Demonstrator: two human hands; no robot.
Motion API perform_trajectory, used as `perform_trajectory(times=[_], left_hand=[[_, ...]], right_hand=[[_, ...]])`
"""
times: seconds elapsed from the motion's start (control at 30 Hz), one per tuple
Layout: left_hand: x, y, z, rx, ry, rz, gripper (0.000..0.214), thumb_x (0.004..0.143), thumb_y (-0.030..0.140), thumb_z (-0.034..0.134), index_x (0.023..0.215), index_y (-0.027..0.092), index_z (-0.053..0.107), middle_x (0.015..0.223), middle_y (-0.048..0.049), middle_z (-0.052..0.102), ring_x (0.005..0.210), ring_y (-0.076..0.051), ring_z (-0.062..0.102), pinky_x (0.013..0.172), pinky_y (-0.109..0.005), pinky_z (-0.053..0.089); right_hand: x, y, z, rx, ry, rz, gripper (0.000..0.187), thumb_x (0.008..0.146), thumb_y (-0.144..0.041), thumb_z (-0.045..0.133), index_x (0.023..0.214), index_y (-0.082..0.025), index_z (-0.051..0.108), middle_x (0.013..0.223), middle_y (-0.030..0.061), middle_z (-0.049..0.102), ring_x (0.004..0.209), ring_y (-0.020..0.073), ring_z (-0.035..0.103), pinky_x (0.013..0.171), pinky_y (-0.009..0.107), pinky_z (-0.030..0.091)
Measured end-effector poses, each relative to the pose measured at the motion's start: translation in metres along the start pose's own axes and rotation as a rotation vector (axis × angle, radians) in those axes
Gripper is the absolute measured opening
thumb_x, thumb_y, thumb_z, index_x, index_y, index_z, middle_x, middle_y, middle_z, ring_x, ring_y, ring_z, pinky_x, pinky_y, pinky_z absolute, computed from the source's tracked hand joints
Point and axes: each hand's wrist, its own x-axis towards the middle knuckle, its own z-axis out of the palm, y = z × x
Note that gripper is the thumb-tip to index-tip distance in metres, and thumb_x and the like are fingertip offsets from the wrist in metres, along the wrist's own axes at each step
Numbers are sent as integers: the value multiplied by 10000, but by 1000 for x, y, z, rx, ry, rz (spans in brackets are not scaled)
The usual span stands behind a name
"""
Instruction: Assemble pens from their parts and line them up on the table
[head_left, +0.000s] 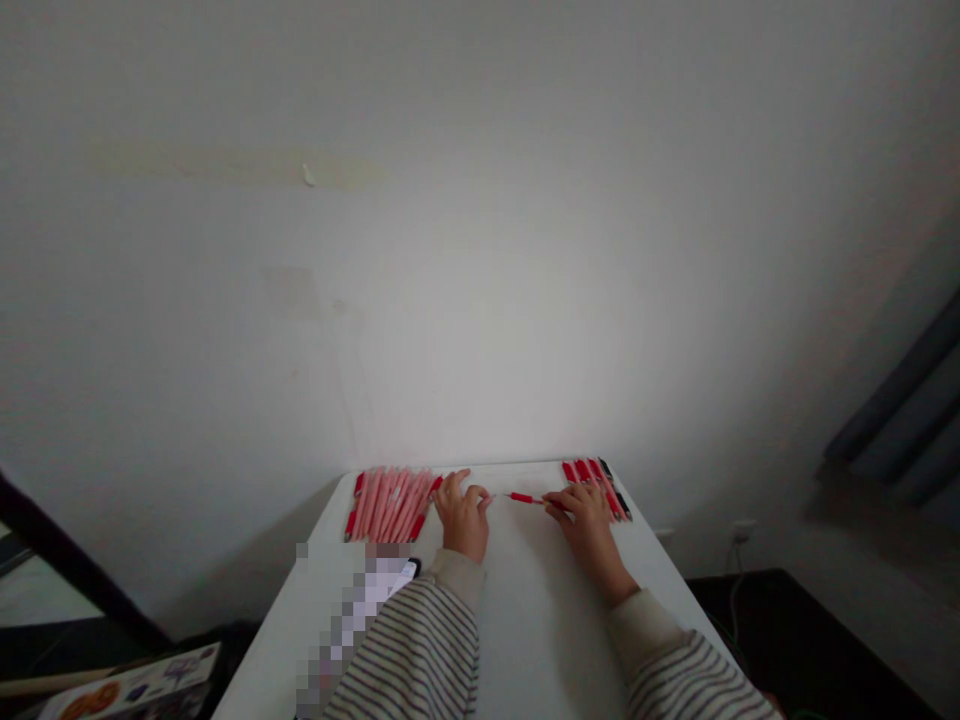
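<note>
A grey curtain (911, 425), seemingly, hangs by the wall (495, 250).

Head-worn camera, facing forward and down. The bare left hand (463, 515) and bare right hand (581, 515) appear near, at lower centre, over the white rectangular table (517, 620); the flat grey-white wall (480, 250) beyond fills the upper field.

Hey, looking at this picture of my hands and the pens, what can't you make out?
All from the head view:
Pale piece at the left hand: too small to identify.
Red-grip pen: part of its barrel is hidden by the right hand.
Pens at right: partly covered by that same hand.
Dark-edged device: mostly hidden by pixelation.
Printed item: cut off by the bottom edge.
</note>
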Motion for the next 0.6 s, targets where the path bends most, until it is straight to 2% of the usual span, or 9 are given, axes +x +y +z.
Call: perform_trajectory(times=[0.6], left_hand=[[-2, 1, 2, -42, 23, 80, 61, 754, 157, 648, 743, 216, 658, 1182, -74, 562, 1184, -281, 433, 1015, -563, 384]], right_hand=[[0, -2, 0, -35, -1, -20, 170, 867, -338, 576, 957, -333, 721, 907, 30, 648, 963, 239, 527, 967, 448, 340]])
